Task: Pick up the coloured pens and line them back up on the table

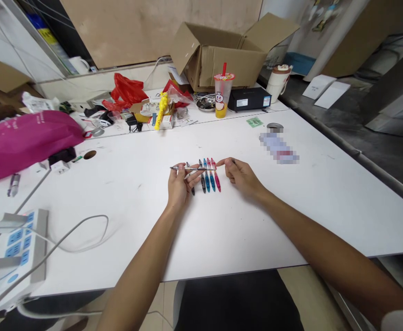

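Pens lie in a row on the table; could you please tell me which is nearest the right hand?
The rightmost pen, beside the right hand: its near end is pink, while the other pens have blue or dark near ends.

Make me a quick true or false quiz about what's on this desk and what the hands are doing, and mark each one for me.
1. The left hand holds a slim pen-like object. True.
2. The pink pen lies at the end of the row nearest the left hand. False: it lies at the end nearest the right hand.
3. The drink cup has a red straw. True.
4. The cardboard box is closed flat on top. False: its flaps stand open.
5. The black box is right of the cup in the picture. True.
6. The power strip is beside the right arm. False: it is at the picture's lower left.
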`<move>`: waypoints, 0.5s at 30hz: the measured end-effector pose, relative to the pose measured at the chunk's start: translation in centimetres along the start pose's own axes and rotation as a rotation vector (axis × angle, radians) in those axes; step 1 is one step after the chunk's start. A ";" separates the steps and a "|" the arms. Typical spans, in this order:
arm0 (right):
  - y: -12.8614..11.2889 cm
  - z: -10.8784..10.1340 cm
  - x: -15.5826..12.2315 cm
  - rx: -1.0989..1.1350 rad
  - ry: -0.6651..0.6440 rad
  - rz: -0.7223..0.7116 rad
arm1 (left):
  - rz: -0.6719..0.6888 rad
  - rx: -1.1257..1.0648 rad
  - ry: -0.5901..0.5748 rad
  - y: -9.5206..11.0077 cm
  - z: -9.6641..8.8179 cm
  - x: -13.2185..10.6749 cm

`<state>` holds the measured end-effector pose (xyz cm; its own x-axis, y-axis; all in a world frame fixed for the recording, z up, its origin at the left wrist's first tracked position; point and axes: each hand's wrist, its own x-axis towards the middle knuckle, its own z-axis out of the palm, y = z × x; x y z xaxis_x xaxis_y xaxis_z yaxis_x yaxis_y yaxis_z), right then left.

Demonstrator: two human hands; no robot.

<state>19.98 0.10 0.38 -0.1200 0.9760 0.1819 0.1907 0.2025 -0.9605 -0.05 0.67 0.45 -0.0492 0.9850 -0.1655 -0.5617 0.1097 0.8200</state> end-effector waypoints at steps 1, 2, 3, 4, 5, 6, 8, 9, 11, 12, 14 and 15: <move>0.0 -0.2 0.0 0.009 -0.006 -0.002 | 0.005 -0.002 0.006 0.1 -0.1 0.1; 0.0 -0.4 0.0 0.012 -0.015 0.003 | 0.008 -0.001 0.009 0.2 -0.3 0.2; -0.1 -0.5 0.0 0.012 -0.025 0.013 | 0.009 0.000 0.009 0.2 -0.4 0.3; -0.1 -0.7 0.0 0.013 -0.034 0.025 | 0.009 0.003 0.007 0.2 -0.5 0.3; -0.2 -0.7 0.0 0.012 -0.041 0.036 | 0.010 0.006 0.005 0.3 -0.5 0.4; -0.2 -0.8 0.1 0.007 -0.052 0.043 | 0.012 0.009 0.004 0.3 -0.5 0.4; -0.3 -0.8 0.1 -0.032 -0.083 0.038 | 0.018 0.012 0.006 0.3 -0.6 0.3; -0.3 -0.7 0.2 -0.060 -0.099 0.029 | 0.022 0.013 0.009 0.3 -0.6 0.3; -0.2 -0.6 0.2 -0.109 -0.114 0.015 | 0.028 0.014 0.018 0.3 -0.5 0.3; -0.2 -0.6 0.2 -0.123 -0.109 0.008 | 0.030 0.016 0.022 0.3 -0.5 0.3; -0.1 -0.5 0.2 -0.134 -0.094 -0.001 | 0.029 0.021 0.024 0.4 -0.5 0.2; 0.0 -0.4 0.2 -0.131 -0.091 -0.003 | 0.025 0.025 0.023 0.4 -0.5 0.2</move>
<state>20.36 0.32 0.50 -0.2077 0.9652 0.1588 0.3154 0.2198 -0.9231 -0.63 0.87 0.46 -0.0821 0.9842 -0.1567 -0.5396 0.0883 0.8373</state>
